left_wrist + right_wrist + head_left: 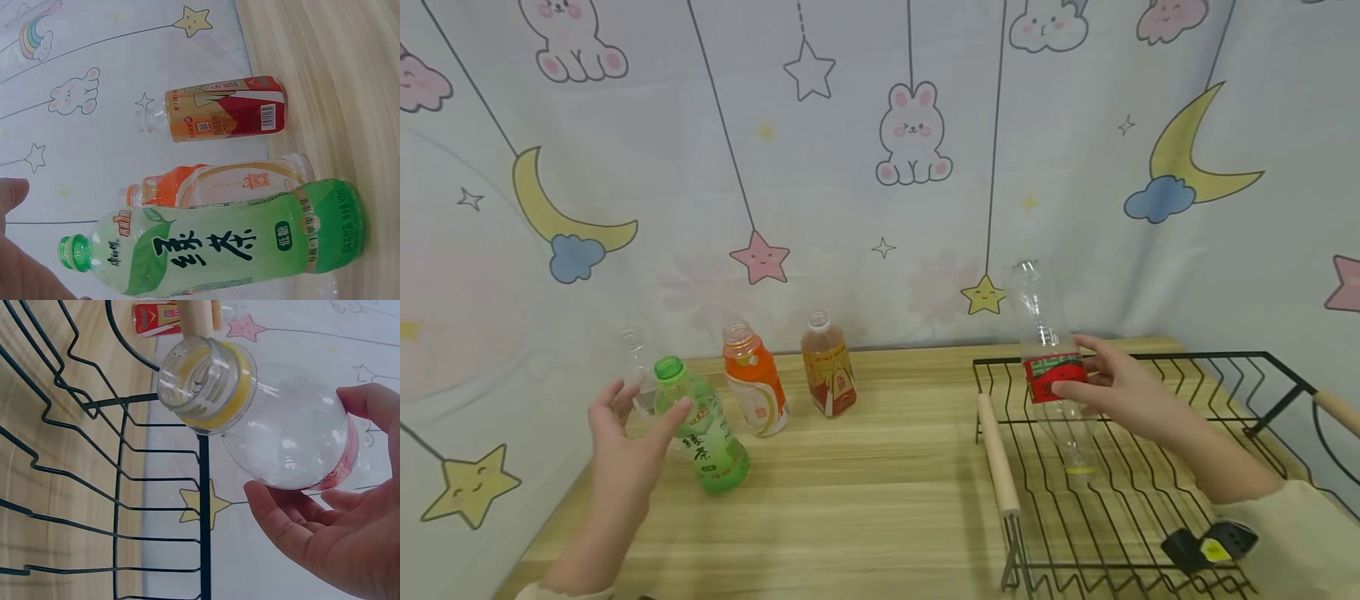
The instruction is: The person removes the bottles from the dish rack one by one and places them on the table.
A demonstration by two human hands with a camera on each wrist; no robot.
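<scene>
My right hand (1123,392) grips a clear plastic bottle (1051,377) by its red-labelled middle. The bottle is turned upside down over a black wire rack (1150,500), its uncapped neck with a yellow ring pointing downward. In the right wrist view, thumb and fingers close around the bottle (287,431) from both sides. My left hand (625,462) is raised beside a green tea bottle (706,433), fingers and thumb spread apart. The green bottle stands upright on the table, uncapped; its label fills much of the left wrist view.
An orange-labelled bottle (756,383) and a smaller bottle with a red and gold label (830,371) stand farther back. Another clear bottle (634,354) is partly hidden behind the green one. The rack has wooden handles (997,458). A patterned curtain (850,200) hangs behind the table.
</scene>
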